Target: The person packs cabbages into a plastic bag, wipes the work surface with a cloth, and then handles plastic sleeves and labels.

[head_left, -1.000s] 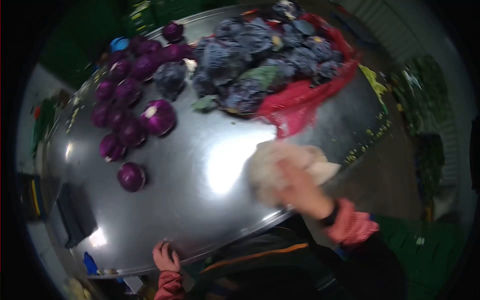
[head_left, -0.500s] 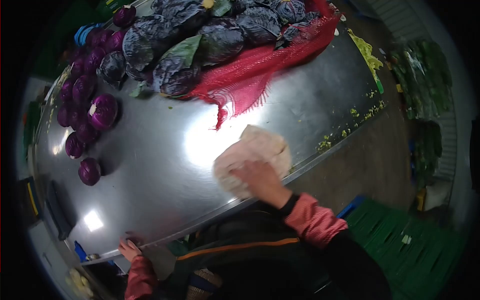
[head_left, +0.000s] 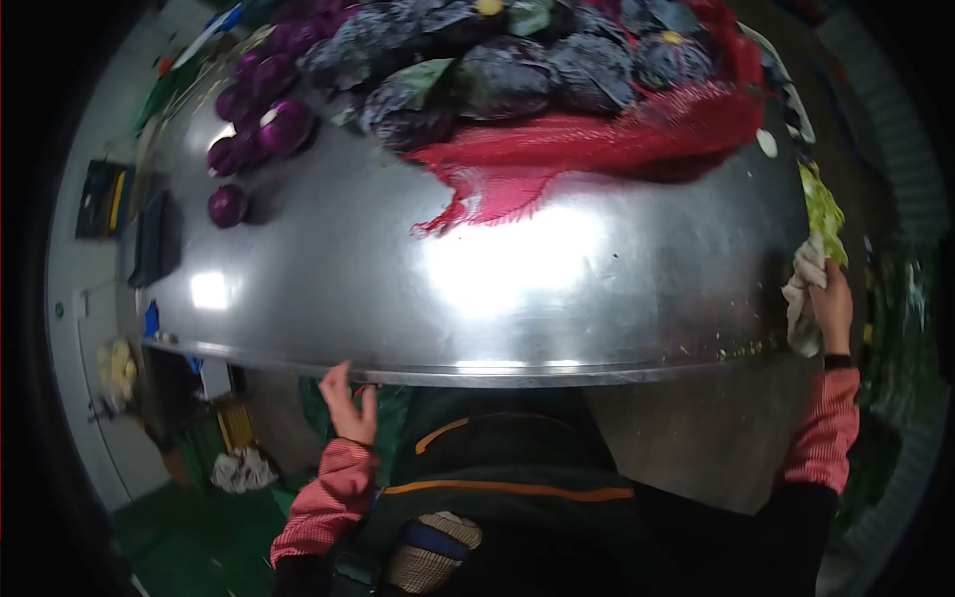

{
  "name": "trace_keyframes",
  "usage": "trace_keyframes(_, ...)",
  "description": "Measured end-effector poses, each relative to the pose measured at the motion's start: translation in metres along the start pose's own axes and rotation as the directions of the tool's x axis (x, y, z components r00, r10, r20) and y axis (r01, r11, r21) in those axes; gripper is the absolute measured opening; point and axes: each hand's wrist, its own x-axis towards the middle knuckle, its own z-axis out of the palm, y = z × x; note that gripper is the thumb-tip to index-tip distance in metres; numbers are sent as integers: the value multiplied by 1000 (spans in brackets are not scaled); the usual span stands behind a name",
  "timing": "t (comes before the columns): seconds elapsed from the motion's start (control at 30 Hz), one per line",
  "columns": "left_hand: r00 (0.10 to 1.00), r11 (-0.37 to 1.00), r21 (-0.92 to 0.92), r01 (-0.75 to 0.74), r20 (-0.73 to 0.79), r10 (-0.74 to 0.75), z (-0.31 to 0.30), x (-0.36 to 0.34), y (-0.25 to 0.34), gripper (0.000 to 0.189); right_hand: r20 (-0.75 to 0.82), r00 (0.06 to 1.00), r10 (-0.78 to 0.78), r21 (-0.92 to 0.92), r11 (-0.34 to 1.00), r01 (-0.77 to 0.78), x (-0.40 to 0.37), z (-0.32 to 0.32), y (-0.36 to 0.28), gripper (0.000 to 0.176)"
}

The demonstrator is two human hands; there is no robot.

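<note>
At the right end of the steel table [head_left: 348, 279], my right hand [head_left: 835, 306] is closed on a pale cloth [head_left: 804, 303], which hangs bunched at the edge. Just beyond it lies a yellow-green leaf [head_left: 820, 204]. My left hand [head_left: 350, 406] is at the front edge with thumb and fingers apart, holding nothing. Small green scraps [head_left: 738, 352] are scattered along the front right edge.
Dark red cabbages [head_left: 504, 80] with outer leaves are heaped at the back, with a red net bag [head_left: 597, 147] spread before them. Peeled purple cabbages [head_left: 286, 127] sit at the left. A dark block-like object [head_left: 155, 239] stands at the left edge.
My right hand has moved with the cloth from the front of the table to its right edge. My left hand has shifted right along the front edge, and the view has turned.
</note>
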Motion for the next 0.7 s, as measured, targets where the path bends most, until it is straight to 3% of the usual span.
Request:
trace_keyframes(0.07,999,995,-88,46,18,-45,10,-21,24,53,73,997,-2,220,975,-14,4,-39,-103,47)
trace_keyframes(0.13,995,975,-198,102,-3,-104,19,-34,37,51,60,968,-245,434,879,195,-14,-54,-190,48)
trace_keyframes(0.2,995,975,-213,66,-55,-79,18,-39,51,49,147,897,-416,424,846,323,-41,-56,-269,44)
trace_keyframes(0.23,997,992,-129,6,-81,-16,14,-39,57,48,76,828,-555,460,757,465,-51,-44,-304,42)
trace_keyframes(0.27,994,991,-136,-17,-106,2,14,-39,59,47,87,771,-631,502,696,513,-62,-38,-343,40)
trace_keyframes(0.3,994,982,-191,0,-111,-22,16,-41,58,46,-41,704,-709,673,501,544,-72,-13,-382,37)
trace_keyframes(0.37,992,960,-275,47,-102,-78,27,-51,47,44,-112,591,-799,681,372,631,-96,37,-461,41)
trace_keyframes(0.4,990,950,-304,74,-93,-106,36,-55,38,43,-57,518,-853,490,428,759,-115,79,-507,47)
trace_keyframes(0.43,987,938,-331,107,-78,-140,41,-55,40,42,-122,490,-863,456,389,800,-128,95,-540,48)
trace_keyframes(0.57,963,885,-391,253,19,-267,54,-67,33,40,-223,431,-874,301,358,884,-174,158,-589,56)
trace_keyframes(0.67,939,862,-383,332,51,-339,50,-78,30,38,-59,465,-883,424,399,813,-166,157,-567,48)
trace_keyframes(0.7,938,877,-343,337,44,-343,54,-83,24,35,-58,525,-849,395,463,793,-166,159,-555,39)
